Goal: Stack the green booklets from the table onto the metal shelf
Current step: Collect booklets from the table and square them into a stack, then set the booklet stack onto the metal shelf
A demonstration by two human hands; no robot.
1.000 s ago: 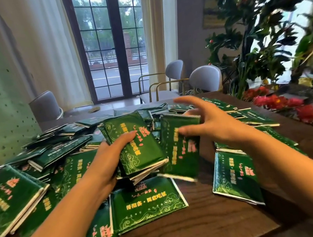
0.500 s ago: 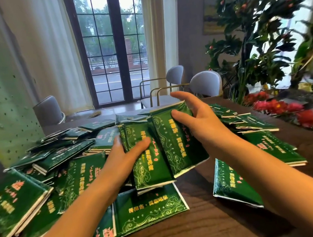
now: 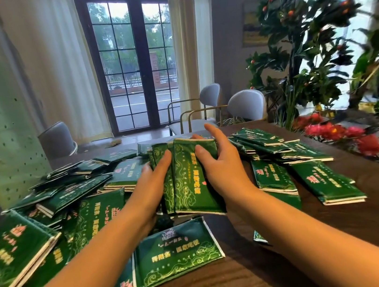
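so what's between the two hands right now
In the head view, a bundle of green booklets sits between the left hand and right hand, both gripping it.

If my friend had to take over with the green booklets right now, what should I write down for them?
Left hand: grips the left side of a bundle of booklets, thumb on its front.
Right hand: grips the bundle's right side, fingers over its top edge.
The bundle is held tilted above the table.
Loose booklets lie scattered across the table on both sides.
Done: one bundle gathered; the metal shelf is out of view.
Left: carry it to the shelf, then gather the rest.
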